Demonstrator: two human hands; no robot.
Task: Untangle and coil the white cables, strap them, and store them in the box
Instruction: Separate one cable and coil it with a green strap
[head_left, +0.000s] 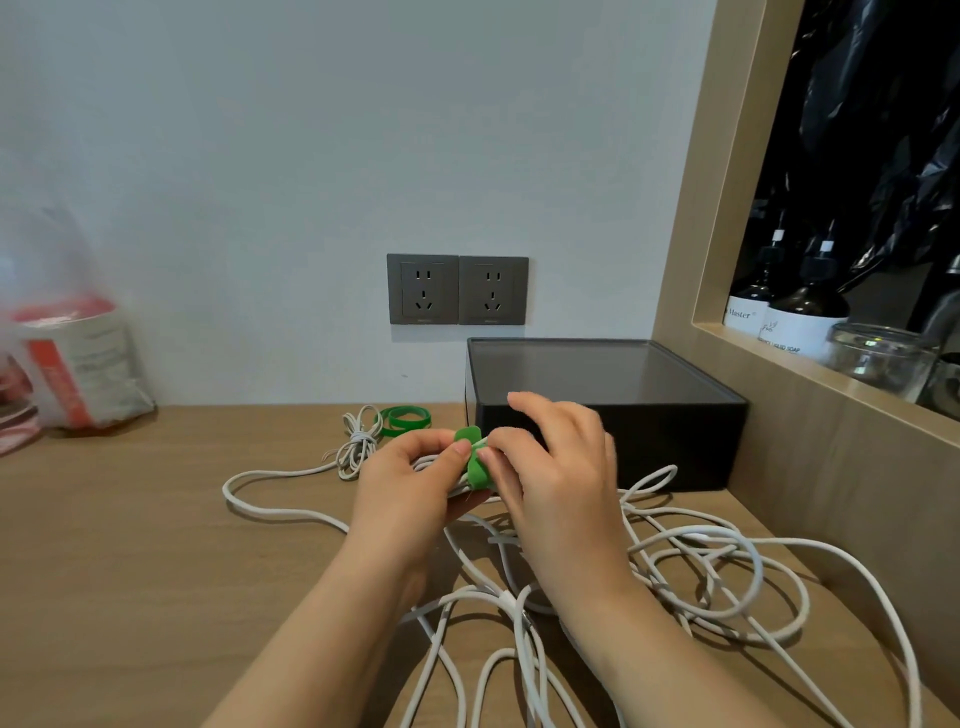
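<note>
Wooden desk holds the shut black box far right and loose white cables near right, while the left hand grips a coiled cable steady so the right hand, pinching the green strap, can wrap it.

Tangled white cables sprawl by the table's right edge, a green strap seemingly wrapping one coil before the black box.

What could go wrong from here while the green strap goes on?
The left hand grips the coil while the right hand pinches the green strap; a slip could let the coil spring open. The loose cables beneath the wrists might snag it. The box looks lidded, so storing needs a free hand.
</note>
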